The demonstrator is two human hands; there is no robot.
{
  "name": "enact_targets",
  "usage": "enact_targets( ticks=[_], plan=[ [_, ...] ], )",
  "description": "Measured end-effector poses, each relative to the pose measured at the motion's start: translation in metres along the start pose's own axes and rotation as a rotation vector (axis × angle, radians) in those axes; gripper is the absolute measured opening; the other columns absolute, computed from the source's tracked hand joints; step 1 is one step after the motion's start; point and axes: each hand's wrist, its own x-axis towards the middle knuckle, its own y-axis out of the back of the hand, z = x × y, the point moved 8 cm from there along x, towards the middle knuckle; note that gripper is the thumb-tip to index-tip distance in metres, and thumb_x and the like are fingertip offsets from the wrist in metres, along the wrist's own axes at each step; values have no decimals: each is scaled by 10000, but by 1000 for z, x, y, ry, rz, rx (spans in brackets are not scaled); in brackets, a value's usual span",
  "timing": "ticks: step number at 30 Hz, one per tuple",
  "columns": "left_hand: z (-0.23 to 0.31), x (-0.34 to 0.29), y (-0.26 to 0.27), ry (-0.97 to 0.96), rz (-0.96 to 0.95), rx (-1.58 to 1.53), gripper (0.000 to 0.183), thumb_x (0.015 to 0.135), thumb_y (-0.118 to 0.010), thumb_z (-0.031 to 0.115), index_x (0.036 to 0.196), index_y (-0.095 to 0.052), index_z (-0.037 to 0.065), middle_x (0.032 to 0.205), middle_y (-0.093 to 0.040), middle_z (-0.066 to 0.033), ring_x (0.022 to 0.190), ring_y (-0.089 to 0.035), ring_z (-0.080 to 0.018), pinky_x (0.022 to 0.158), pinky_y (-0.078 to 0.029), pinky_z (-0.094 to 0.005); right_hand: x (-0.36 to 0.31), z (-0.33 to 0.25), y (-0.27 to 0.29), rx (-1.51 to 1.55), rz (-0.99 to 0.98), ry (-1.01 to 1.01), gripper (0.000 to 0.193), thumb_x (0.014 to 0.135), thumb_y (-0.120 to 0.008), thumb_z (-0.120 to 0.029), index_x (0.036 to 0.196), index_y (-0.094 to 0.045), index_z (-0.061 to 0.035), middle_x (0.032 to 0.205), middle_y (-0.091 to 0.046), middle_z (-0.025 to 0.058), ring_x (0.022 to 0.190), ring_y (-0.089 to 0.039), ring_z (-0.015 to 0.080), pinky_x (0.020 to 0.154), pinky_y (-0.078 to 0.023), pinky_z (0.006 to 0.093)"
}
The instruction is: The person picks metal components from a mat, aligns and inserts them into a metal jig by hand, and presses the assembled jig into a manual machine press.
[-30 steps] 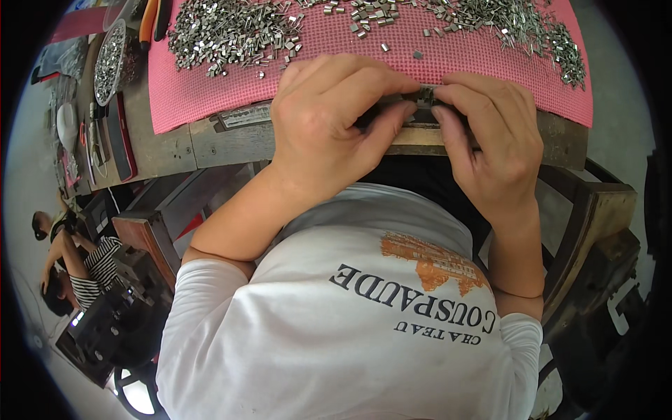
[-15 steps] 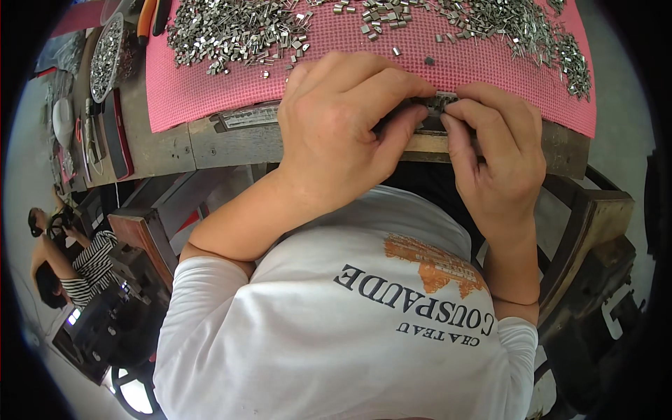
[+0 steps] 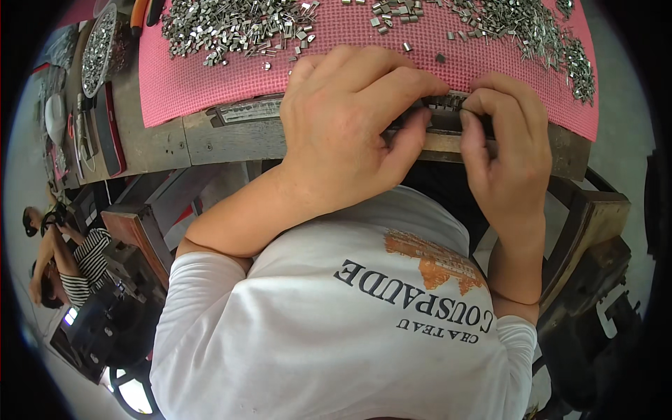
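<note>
At the bench edge, both hands work at a dark slotted metal bar (image 3: 445, 102), which shows between them. My left hand (image 3: 350, 115) is closed at its left part, with the index finger on the far side and the thumb on the near side. My right hand (image 3: 514, 140) is curled at the right end of the slots, thumb and index fingertips close together. Whatever small piece lies between those fingertips is hidden. Beyond the hands, loose metal pieces (image 3: 234, 26) are heaped on a pink mesh mat (image 3: 210, 87).
More metal pins and clips (image 3: 518, 31) lie at the mat's far right. A pale metal strip (image 3: 252, 110) is set along the wooden bench edge (image 3: 238, 143). At left are a clear tray of parts (image 3: 98, 52), orange-handled pliers (image 3: 138, 17) and a dark red-edged case (image 3: 110, 129). Other people sit far left.
My right hand has shifted slightly right, away from the left hand, so more of the slotted bar shows. The left hand keeps nearly the same place. The view has moved a little.
</note>
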Motion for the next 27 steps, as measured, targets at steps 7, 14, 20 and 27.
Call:
enact_targets(
  ticks=[7, 14, 20, 27],
  plan=[
    [-1, 4, 0, 44, -28, 0, 260, 741, -783, 90, 999, -774, 118, 879, -688, -31, 798, -622, -225, 695, -446, -341, 2, 3, 8, 112, -19, 67, 257, 716, -744, -11, 964, -701, -61, 981, -661, 77, 841, -639, 275, 733, -486, 370],
    [2, -1, 0, -4, -1, 18, 263, 748, -775, 76, 1008, -772, 113, 853, -679, -29, 769, -613, -222, 687, -441, -336, 17, -6, 11, 68, -291, 276, 233, 749, -699, -32, 981, -704, -17, 1008, -657, 116, 856, -639, 289, 719, -511, 373],
    [4, -3, 3, -20, -2, -6, 297, 755, -739, 7, 1040, -761, 88, 869, -702, -47, 772, -635, -229, 705, -472, -336, 28, -12, 5, -11, -461, 361, 189, 763, -657, -58, 948, -672, -23, 968, -636, 82, 848, -609, 269, 720, -481, 361],
    [2, -8, 10, -31, 73, -57, 319, 778, -710, -48, 1073, -755, 64, 921, -739, -68, 791, -675, -227, 723, -519, -313, 43, -21, -4, -58, -612, 470, 151, 770, -638, -80, 915, -632, -38, 1031, -629, 82, 896, -585, 269, 777, -474, 353]
  ],
)
